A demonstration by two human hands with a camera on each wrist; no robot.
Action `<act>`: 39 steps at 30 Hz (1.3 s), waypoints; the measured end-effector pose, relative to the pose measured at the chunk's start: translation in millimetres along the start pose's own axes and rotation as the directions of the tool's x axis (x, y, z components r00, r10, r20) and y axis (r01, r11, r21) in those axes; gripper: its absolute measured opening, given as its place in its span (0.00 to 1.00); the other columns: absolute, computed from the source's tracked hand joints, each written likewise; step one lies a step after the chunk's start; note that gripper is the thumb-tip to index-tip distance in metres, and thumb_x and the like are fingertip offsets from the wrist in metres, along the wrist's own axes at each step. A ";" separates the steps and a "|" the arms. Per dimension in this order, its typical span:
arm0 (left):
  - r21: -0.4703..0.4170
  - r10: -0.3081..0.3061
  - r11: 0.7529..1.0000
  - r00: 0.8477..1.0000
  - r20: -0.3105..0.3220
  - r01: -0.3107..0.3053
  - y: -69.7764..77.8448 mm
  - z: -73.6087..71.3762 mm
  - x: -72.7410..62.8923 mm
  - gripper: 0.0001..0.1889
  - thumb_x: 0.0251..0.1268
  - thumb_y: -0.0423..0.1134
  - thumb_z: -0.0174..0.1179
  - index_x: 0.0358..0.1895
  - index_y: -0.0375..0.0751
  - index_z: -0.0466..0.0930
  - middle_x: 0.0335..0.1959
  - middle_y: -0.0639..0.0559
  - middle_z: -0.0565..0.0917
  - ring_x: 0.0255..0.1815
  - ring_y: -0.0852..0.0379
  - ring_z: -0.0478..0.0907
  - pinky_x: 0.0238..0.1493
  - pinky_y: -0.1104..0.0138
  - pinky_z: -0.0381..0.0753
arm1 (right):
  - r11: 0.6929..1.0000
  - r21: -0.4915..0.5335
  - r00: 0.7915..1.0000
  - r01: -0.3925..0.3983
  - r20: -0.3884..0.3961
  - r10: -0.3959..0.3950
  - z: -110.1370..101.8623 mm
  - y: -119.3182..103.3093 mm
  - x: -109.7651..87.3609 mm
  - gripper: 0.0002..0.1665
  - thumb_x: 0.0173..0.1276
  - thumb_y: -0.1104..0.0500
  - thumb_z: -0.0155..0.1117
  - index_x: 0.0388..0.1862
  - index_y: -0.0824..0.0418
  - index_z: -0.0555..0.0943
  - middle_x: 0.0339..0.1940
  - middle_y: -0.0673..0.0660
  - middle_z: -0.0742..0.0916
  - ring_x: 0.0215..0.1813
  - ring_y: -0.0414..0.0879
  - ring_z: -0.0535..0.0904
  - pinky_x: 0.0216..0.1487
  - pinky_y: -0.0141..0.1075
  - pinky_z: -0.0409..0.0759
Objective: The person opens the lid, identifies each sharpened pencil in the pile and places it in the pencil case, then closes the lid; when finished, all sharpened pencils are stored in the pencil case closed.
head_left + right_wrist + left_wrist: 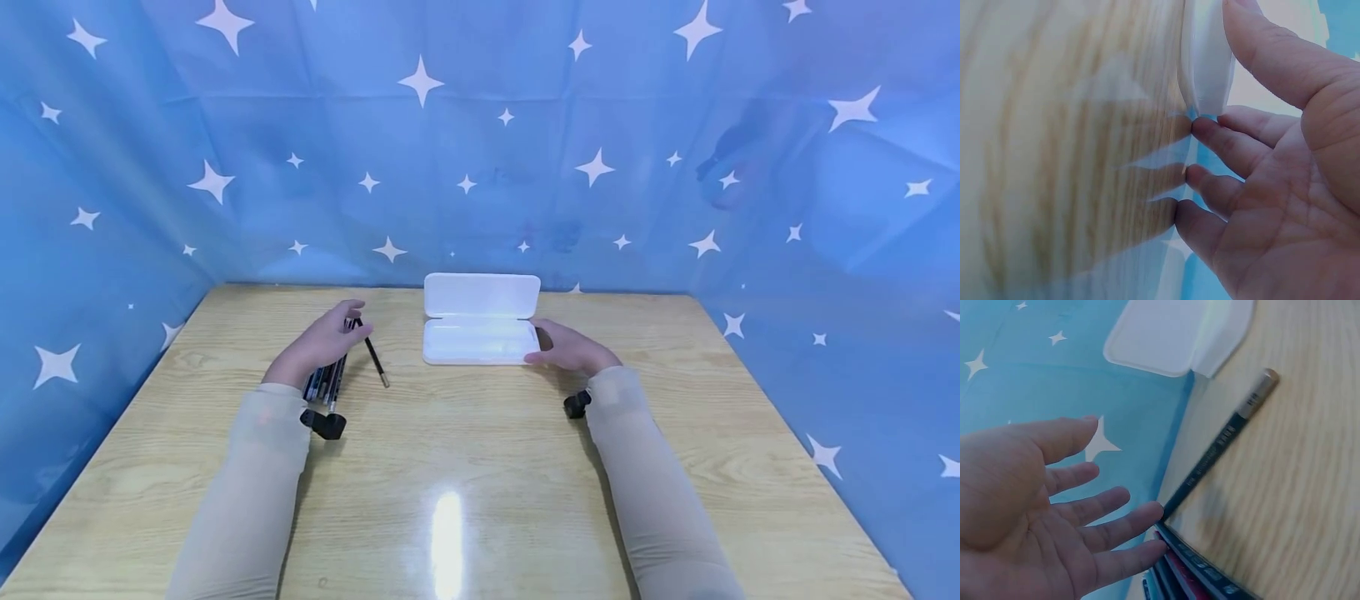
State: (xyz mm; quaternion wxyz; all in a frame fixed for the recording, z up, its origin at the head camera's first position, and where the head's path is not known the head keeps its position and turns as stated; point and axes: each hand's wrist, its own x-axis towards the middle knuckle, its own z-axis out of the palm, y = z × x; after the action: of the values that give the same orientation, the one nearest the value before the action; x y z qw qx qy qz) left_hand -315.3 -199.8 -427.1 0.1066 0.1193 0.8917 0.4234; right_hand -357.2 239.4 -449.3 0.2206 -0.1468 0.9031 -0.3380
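A white pencil case lies with its hinged lid raised at the back. At its right end is my right hand, thumb at the near corner and fingers round toward the far side. In the right wrist view, the case's end shows between thumb and index finger, other fingertips down on the table. My left hand is over a bunch of dark pencils, fingers loosely spread. One dark pencil with a silver band slants away from the bunch, its far end by the left fingertips.
The wood-grain table runs back to a blue curtain with white stars behind and at both sides. Black wrist cameras are strapped at the left cuff and the right cuff.
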 end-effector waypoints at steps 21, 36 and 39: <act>0.118 0.059 0.992 0.996 -0.072 -0.051 -6.9 10.5 4.6 0.26 0.82 0.36 0.48 0.76 0.32 0.60 0.71 0.31 0.67 0.66 0.34 0.72 0.58 0.44 0.77 | 0.999 -0.034 1.000 -0.012 -0.005 0.011 0.9 -1.3 2.7 0.53 0.72 0.43 0.67 0.84 0.54 0.49 0.84 0.61 0.54 0.83 0.60 0.46 0.78 0.60 0.51; 0.101 -0.030 0.994 0.994 -0.104 0.041 -12.4 -2.4 -0.7 0.28 0.82 0.38 0.44 0.77 0.28 0.54 0.65 0.28 0.70 0.61 0.34 0.73 0.61 0.42 0.73 | 1.000 -0.021 1.000 -0.018 -0.010 0.017 0.7 -1.5 0.1 0.52 0.73 0.45 0.66 0.85 0.54 0.49 0.84 0.60 0.53 0.83 0.59 0.45 0.78 0.61 0.51; 0.081 -0.037 0.996 0.997 -0.072 0.043 -12.6 -1.1 -0.1 0.29 0.82 0.40 0.44 0.78 0.29 0.52 0.67 0.29 0.69 0.62 0.34 0.73 0.61 0.42 0.73 | 1.000 -0.024 1.000 -0.014 -0.009 0.013 1.0 -1.5 0.0 0.52 0.73 0.45 0.66 0.85 0.54 0.48 0.84 0.60 0.53 0.83 0.60 0.45 0.78 0.61 0.51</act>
State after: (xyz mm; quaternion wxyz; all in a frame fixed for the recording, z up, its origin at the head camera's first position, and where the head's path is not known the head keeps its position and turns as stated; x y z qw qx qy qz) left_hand -317.1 -208.4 -436.2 0.0786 0.0906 0.9139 0.3878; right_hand -356.6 237.7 -448.9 0.2173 -0.1418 0.9089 -0.3264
